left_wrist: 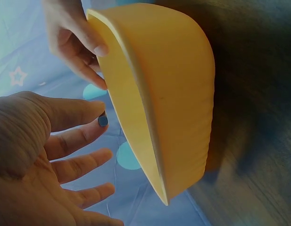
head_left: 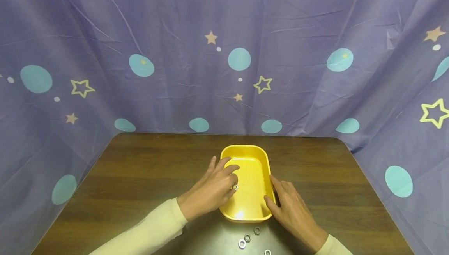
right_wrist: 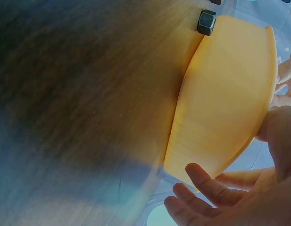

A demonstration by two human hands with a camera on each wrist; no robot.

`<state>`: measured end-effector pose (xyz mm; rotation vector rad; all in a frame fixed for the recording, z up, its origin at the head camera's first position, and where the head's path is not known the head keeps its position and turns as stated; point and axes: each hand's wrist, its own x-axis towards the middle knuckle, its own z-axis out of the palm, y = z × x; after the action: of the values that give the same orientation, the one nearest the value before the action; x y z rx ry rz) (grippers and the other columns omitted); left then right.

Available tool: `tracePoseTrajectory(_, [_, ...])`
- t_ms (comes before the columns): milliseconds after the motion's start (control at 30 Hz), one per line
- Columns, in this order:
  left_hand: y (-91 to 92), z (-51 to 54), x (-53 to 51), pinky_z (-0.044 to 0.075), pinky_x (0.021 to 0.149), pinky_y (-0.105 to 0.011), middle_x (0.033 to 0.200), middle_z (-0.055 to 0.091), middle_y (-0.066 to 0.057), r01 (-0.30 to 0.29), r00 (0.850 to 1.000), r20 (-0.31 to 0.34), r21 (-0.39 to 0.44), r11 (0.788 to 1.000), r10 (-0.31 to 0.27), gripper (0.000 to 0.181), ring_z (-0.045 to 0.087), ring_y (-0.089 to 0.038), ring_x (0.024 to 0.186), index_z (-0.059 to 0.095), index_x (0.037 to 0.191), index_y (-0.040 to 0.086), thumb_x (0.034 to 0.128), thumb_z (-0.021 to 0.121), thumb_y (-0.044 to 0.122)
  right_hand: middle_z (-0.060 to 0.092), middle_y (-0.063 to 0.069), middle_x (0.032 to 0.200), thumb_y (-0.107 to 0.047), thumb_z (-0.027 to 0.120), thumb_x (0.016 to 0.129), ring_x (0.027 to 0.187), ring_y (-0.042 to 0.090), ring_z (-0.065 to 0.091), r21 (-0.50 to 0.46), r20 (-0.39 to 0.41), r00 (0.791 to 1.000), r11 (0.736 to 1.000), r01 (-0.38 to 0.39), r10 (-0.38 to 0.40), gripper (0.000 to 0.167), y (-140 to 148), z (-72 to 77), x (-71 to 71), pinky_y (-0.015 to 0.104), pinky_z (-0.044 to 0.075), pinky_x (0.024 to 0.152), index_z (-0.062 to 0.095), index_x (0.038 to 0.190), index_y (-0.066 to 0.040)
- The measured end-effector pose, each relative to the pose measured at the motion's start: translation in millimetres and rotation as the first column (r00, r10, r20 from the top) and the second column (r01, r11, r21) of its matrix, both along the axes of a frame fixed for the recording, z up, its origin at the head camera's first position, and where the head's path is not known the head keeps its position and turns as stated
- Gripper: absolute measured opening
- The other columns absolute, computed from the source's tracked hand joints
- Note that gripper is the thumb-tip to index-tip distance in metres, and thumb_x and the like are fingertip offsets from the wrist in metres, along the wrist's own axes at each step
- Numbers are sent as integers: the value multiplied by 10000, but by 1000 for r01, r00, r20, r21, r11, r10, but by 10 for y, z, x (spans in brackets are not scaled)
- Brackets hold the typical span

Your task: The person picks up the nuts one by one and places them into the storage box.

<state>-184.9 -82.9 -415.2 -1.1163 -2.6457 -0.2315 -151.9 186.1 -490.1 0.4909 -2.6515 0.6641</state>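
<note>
A deep yellow plastic tray [head_left: 250,208] with rounded corners stands on the table. My left hand [head_left: 214,186] is over the tray's left side. Its thumb and index finger pinch a small metal hex nut [left_wrist: 103,120], while the other fingers are spread. My right hand [head_left: 292,206] holds the tray's right wall, its thumb over the rim and its fingers along the outside. Several loose hex nuts [head_left: 242,243] lie on the table at the tray's near end, and one nut [right_wrist: 206,22] shows by the tray's corner in the right wrist view.
The dark wooden table [head_left: 147,173] extends to both sides of the tray. A purple curtain [head_left: 175,71] with stars and blue dots hangs behind the table and along its sides.
</note>
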Motion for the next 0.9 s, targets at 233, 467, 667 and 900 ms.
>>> tracePoseTrajectory(233, [70,-10,-72,395,1146,-801,1392,724,-102,4,1000,7,-25,1000,-4,93,533,-449,1450,815,975,127,930,881,173,740,181,1210,-157,898,893,1141,340,681,-1,-17,1000,1000,-6,6,671,5,-9,-8,530,608,944,638,1481,34])
tracePoseTrajectory(467, [155,-39,-130,396,1154,-790,1375,734,-91,19,1000,1,-73,997,-19,83,544,-438,1434,813,973,137,948,864,197,740,182,1204,-150,899,885,1138,349,681,-4,-21,1000,1000,-3,3,680,6,-16,-12,537,610,940,634,1482,40])
tracePoseTrajectory(667, [217,-61,-186,432,1131,-780,1383,730,-87,20,1000,5,-92,996,-20,80,549,-423,1426,816,996,138,958,854,197,739,181,1207,-154,895,890,1133,346,680,2,-13,1000,1000,0,0,675,8,-12,-6,534,612,926,634,1484,33])
tracePoseTrajectory(900, [278,-120,-271,452,1118,-770,1350,752,-82,21,1000,23,-107,994,-19,59,587,-412,1383,821,967,143,957,847,195,735,179,1220,-166,887,899,1146,349,679,-2,10,1000,1000,12,-12,672,6,-9,-2,545,611,928,634,1494,20])
